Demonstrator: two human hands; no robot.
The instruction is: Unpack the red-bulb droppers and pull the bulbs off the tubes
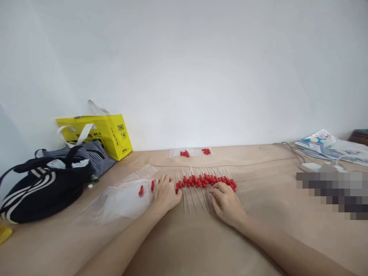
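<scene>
Droppers (200, 179) on table (276, 195), zip bags (123, 203) left, packet (197, 150) behind, papers (330, 145) far right

**Row of red-bulbed droppers (195, 179) on a desk (184, 249)**

The left hand (165, 192) is at the row's left end, the right hand (225, 201) at its near side. Clear bags (123, 203) lie left of the row, red bulbs (206, 151) behind it, a yellow bag (117, 138) behind-left.

Many slender, translucent droppers (206, 178) with red bulbs (195, 179) are lying side by side in a crowded row on the tan tabletop (270, 191), their bulbs bunching into a slightly uneven band. Thin stems (213, 171) are pointing toward the far edge, while several others are pointing toward the near side.
</scene>
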